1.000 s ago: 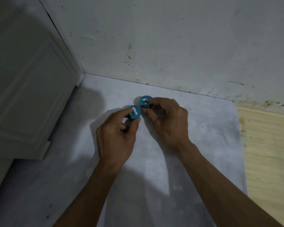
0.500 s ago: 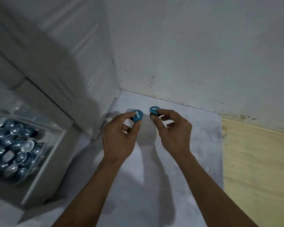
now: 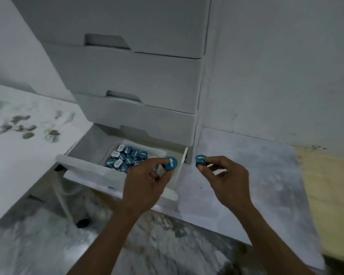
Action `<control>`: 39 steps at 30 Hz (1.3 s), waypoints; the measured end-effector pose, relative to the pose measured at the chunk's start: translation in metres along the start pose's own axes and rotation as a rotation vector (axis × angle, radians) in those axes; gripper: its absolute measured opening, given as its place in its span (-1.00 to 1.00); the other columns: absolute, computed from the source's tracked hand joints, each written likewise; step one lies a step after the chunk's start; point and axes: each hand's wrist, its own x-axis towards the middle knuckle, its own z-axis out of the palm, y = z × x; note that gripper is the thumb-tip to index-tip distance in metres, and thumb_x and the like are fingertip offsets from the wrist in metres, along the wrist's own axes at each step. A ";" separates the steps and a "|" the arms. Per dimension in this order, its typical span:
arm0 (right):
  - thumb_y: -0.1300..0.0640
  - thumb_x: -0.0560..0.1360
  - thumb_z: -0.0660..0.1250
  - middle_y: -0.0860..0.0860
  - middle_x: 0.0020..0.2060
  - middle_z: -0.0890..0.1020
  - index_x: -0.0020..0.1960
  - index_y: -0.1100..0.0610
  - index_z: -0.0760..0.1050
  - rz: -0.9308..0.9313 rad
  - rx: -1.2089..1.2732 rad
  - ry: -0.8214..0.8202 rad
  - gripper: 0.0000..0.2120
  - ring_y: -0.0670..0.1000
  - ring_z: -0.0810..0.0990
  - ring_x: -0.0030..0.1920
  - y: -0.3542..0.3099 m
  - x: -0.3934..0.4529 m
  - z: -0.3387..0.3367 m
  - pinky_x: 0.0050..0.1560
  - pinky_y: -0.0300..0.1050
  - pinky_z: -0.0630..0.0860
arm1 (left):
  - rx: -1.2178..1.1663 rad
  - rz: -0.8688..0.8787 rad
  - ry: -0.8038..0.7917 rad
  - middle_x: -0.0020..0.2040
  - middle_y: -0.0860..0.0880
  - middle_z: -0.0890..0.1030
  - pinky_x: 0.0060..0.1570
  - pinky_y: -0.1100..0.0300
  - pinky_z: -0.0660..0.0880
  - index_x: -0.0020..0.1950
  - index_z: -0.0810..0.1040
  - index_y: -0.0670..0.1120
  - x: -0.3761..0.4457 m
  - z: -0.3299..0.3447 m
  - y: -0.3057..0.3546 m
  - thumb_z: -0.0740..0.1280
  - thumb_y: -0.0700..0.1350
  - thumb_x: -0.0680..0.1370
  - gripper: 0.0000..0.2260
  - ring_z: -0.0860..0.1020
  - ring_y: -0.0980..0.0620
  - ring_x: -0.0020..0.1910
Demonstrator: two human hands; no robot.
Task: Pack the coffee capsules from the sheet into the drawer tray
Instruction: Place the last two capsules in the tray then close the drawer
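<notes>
**Blue capsules held over open drawer**

Blue foil shows in both hands as a person stands before a white drawer unit (image 3: 131, 76). The left hand (image 3: 145, 183) pinches one capsule (image 3: 171, 163) between thumb and fingertips, holding it above the right front corner of the pulled-out bottom drawer (image 3: 91, 171). The right hand (image 3: 226, 181) pinches a second capsule (image 3: 200, 160) the same way, off to the right of the drawer and above the grey sheet (image 3: 246, 175) spread on the floor. The two capsules sit near each other but apart, lids facing the camera, with white lettering too blurred to read.

Inside the drawer, a clear tray (image 3: 157, 150) holds a cluster of packed capsules (image 3: 125, 158), mostly blue with a few silver-white lids among them. To the left, a white board (image 3: 18, 155) carries dark smudges. Bare wood flooring (image 3: 330, 195) lies beyond the sheet's right edge, and a stained white wall (image 3: 276, 66) rises behind.
</notes>
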 end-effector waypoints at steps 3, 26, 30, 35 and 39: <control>0.10 0.39 0.55 -0.13 -0.20 0.69 -0.03 0.02 0.67 -0.019 -0.002 -0.018 -0.83 -0.10 0.64 -0.24 -0.027 -0.023 0.036 -0.39 -0.23 0.55 | 0.048 -0.051 0.010 -0.31 0.32 0.53 -0.36 0.54 0.39 0.00 0.69 0.01 -0.004 -0.058 -0.025 0.57 -0.12 0.38 -0.78 0.54 0.34 -0.36; 0.23 0.42 0.44 -0.11 -0.15 0.71 -0.08 0.03 0.66 0.263 -0.262 -0.138 -0.86 -0.16 0.63 -0.21 0.027 0.049 0.178 -0.11 -0.30 0.60 | 0.271 -0.068 -0.525 -0.14 0.04 0.72 -0.22 0.09 0.61 0.00 0.67 0.02 0.111 0.010 -0.179 0.47 -0.01 0.45 -0.85 0.66 0.06 -0.25; 0.12 0.45 0.40 -0.08 -0.11 0.69 -0.02 0.00 0.61 0.294 -0.346 -0.188 -0.88 -0.08 0.64 -0.14 0.047 0.057 0.198 -0.09 -0.11 0.62 | 0.297 -0.063 -0.583 -0.09 0.04 0.72 -0.19 0.09 0.60 0.03 0.68 0.04 0.122 0.032 -0.192 0.47 -0.04 0.44 -0.83 0.66 0.02 -0.20; 0.08 0.46 0.42 -0.07 -0.08 0.67 0.01 0.00 0.59 0.319 -0.395 -0.196 -0.87 -0.08 0.65 -0.13 0.055 0.065 0.213 -0.11 -0.12 0.64 | 0.298 -0.078 -0.648 0.01 0.01 0.70 -0.13 0.12 0.57 0.10 0.66 0.05 0.132 0.045 -0.211 0.45 -0.08 0.46 -0.78 0.64 -0.01 -0.14; 0.10 0.49 0.41 -0.06 -0.08 0.69 0.02 0.04 0.60 0.362 -0.413 -0.213 -0.88 -0.09 0.65 -0.13 0.061 0.065 0.217 -0.09 -0.15 0.65 | 0.300 -0.053 -0.690 0.06 0.03 0.68 -0.13 0.16 0.51 0.12 0.66 0.07 0.137 0.051 -0.222 0.44 -0.08 0.46 -0.76 0.63 -0.02 -0.08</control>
